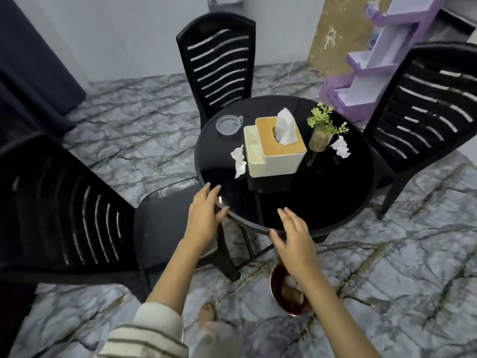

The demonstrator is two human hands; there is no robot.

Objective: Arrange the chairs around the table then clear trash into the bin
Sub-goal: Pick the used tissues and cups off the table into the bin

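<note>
Three black slatted chairs stand around a round black glass table [322,192]: one on the left [67,202], one at the back [219,63], one on the right [423,112]. Two crumpled white tissues lie on the table, one left of the tissue box [238,161] and one beside the plant [340,147]. A dark red bin [276,295] with trash inside stands on the floor under the table's near edge. My left hand [204,215] hovers open over the near-left rim. My right hand [294,241] is open over the near rim, above the bin.
A cream tissue box with a wooden lid [276,146], a clear round lid [227,124] and a small potted plant [322,130] sit on the table. A purple stepped shelf [361,73] stands at the back right. The floor is marble-patterned. My bare foot [206,311] shows below.
</note>
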